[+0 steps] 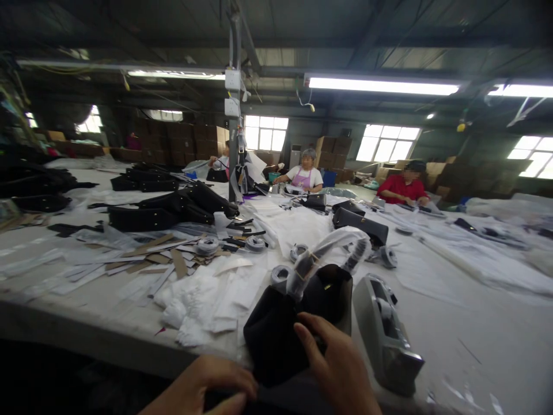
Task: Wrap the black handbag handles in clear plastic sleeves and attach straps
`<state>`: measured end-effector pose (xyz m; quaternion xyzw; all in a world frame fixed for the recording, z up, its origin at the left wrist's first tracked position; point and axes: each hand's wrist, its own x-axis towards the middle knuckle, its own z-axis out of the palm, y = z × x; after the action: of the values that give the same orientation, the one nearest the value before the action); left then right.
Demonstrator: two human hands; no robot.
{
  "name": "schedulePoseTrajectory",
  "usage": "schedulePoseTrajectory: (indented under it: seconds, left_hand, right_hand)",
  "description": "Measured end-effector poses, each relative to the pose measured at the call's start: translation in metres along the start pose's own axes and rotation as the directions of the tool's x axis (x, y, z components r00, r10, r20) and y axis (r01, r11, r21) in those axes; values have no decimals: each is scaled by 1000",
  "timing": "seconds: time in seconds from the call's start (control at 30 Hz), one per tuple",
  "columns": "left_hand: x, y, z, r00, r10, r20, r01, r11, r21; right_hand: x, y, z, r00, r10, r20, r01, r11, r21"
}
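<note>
A black handbag (276, 340) stands at the table's front edge, its upright handle (305, 271) wrapped in clear plastic film. My right hand (339, 363) is on the bag's near side, thumb and fingers bent against the black material. At the bottom of the view, my left hand (211, 383) is curled, with dark material under its fingers. What that material belongs to is hidden by the hand and the frame edge. A grey tape dispenser (382, 334) sits just right of the bag.
White tissue paper (194, 305) and cardboard strips (151, 259) lie to the left. Black bags (173, 207) are piled behind them. Rolls of clear film (254, 243) lie beyond the handbag. A metal post (234, 115) rises mid-table. Co-workers (305, 173) sit across the table.
</note>
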<state>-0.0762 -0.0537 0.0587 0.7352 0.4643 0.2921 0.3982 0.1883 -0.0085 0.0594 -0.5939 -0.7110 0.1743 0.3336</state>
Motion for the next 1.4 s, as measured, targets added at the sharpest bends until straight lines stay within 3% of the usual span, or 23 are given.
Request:
schedulePoseTrajectory:
  seconds: [0.1, 0.23, 0.4, 0.73, 0.93, 1.13, 1.4]
  left_hand:
    - [31, 8, 25, 948, -36, -317, 29, 999, -27]
    - [66, 7, 52, 888, 28, -458, -40, 999, -18]
    - [79, 10, 63, 902, 52, -428, -72, 997, -31]
    - [81, 7, 57, 932, -93, -351, -52, 922, -384]
    - [82, 16, 61, 906, -174, -385, -35, 878, -478]
    - [90, 12, 70, 882, -198, -428, -31, 881, -472]
    - [92, 17, 71, 877, -127, -463, -54, 932, -357]
  right_hand:
    - [1, -7, 2, 997, 3, 73, -1, 1000, -31]
    - [7, -10, -7, 991, -77, 109, 75, 997, 16]
    - [12, -4, -24, 994, -68, 87, 67, 998, 15]
    - [7, -4, -22, 997, 18, 77, -16, 1000, -25]
    - [12, -13, -21, 997, 4, 83, -6, 999, 33]
    - [10, -10, -19, 997, -38, 73, 30, 993, 113]
    - [7, -9, -20, 996, -54, 65, 44, 989, 143]
